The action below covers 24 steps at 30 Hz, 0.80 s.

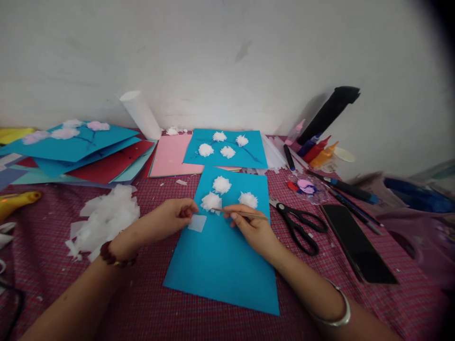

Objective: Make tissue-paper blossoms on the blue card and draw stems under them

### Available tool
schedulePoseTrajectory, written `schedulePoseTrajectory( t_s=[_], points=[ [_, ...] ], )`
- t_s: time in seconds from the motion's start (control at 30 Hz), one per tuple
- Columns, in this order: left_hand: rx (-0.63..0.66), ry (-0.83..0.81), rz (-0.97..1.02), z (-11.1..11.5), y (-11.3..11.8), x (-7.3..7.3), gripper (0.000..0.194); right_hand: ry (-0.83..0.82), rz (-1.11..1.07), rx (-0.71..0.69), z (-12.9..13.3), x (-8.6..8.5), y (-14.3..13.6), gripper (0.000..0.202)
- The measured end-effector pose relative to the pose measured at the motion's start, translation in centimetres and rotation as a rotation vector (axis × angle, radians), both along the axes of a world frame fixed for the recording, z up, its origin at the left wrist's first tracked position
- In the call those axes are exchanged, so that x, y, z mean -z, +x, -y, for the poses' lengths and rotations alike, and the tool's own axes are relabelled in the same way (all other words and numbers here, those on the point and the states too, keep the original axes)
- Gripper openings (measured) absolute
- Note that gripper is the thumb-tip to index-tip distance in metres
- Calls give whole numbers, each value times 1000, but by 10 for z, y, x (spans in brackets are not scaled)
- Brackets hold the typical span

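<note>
A blue paper sheet (227, 265) lies in front of me with three fluffy white paper flowers on its upper half. My right hand (249, 225) grips a thin wooden stick (254, 215) like a pen. The stick's tip meets the lower edge of the left flower (211, 201), where a small pale scrap shows. At the sheet's left edge, my left hand (179, 214) is closed in a pinch. A small square of white tissue paper (197, 223) sits at its fingertips, over the blue sheet. The other flowers are the top one (222, 184) and the right one (248, 200).
Left of the sheet is a heap of tissue squares (110, 218). Black-handled scissors (300, 225) and a phone (359, 244) lie to the right. Behind are a finished-looking blue card (227, 161), a white roll (142, 116) and paint bottles (320, 151).
</note>
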State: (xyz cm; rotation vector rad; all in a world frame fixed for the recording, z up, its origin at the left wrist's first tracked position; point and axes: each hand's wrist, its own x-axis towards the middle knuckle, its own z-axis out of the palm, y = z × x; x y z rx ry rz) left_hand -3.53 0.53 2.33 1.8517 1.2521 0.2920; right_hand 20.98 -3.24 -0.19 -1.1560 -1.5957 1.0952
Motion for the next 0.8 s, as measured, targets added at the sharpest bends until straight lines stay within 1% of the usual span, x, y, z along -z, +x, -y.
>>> schedulePoseTrajectory(
  t_s=[0.07, 0.1, 0.2, 0.3, 0.37, 0.47, 0.57, 0.63, 0.73, 0.8],
  points=[
    [-2, -24, 12, 1, 1, -3, 12, -8, -1, -5, 0, 0, 0, 22],
    [-2, -29, 20, 1, 3, -3, 10, -9, -1, -7, 0, 0, 0, 22],
    [-36, 11, 68, 1, 11, 0, 11, -5, -12, -5, 0, 0, 0, 22],
    [-111, 67, 130, 1, 19, 4, 11, -3, -17, -5, 0, 1, 0, 22],
    [-127, 51, 156, 2, 22, 5, 11, -6, -16, -4, 0, 2, 0, 21],
    [-71, 23, 115, 3, 22, 7, 16, 0, -27, -6, 0, 3, 0, 21],
    [-14, 127, -61, 5, 21, 10, 21, 8, -34, -13, 0, 4, 0, 21],
    [31, 181, -148, 5, 21, 12, 15, 7, -26, -11, -1, 5, 1, 21],
    [50, 189, -127, 5, 22, 12, 3, 4, -19, -8, -1, 5, 1, 21],
    [15, 142, -40, 4, 21, 10, 4, -4, -27, -3, -1, 4, 1, 21]
  ],
)
